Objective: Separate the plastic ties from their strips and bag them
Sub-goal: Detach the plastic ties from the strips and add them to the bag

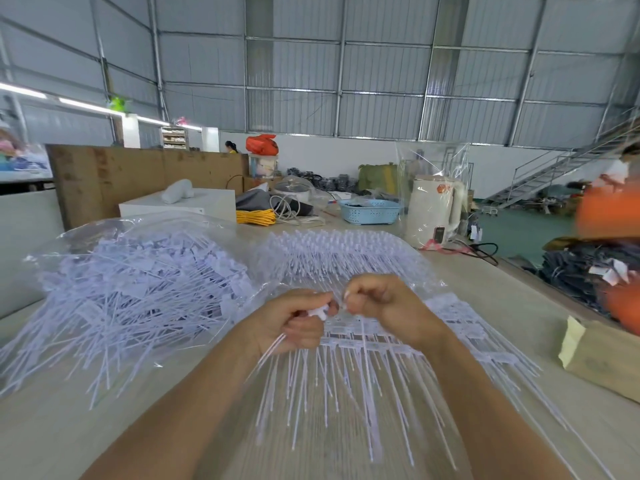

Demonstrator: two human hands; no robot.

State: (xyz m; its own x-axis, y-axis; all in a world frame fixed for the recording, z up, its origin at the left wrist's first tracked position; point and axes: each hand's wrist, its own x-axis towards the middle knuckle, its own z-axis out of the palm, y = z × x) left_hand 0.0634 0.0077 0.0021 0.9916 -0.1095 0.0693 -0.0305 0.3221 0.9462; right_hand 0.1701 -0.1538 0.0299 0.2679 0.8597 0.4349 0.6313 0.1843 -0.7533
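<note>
Fingers of the left hand (294,320) are curled tight around a small bundle of loose white plastic ties (277,344), whose thin tails stick out below the fist toward the person while the flat heads (320,311) poke out above the thumb. Just beside it, the right hand (377,303) has its fingers curled in, the thumb and forefinger pinching what looks like another tie head; motion blur hides the exact grip. Both hands hover over the unseparated strips of ties (363,341), which lie fanned out on the pale wooden table (485,292) with their tails pointing at the person. More strips (332,251) sit farther back inside clear plastic. To the left, a clear plastic bag (131,268) holds a big tangled heap of separated ties, some spilling from its mouth onto the table. Behind stand a white electric kettle (433,209), a light blue basket (370,211) and a coil of yellow cord (256,216).
</note>
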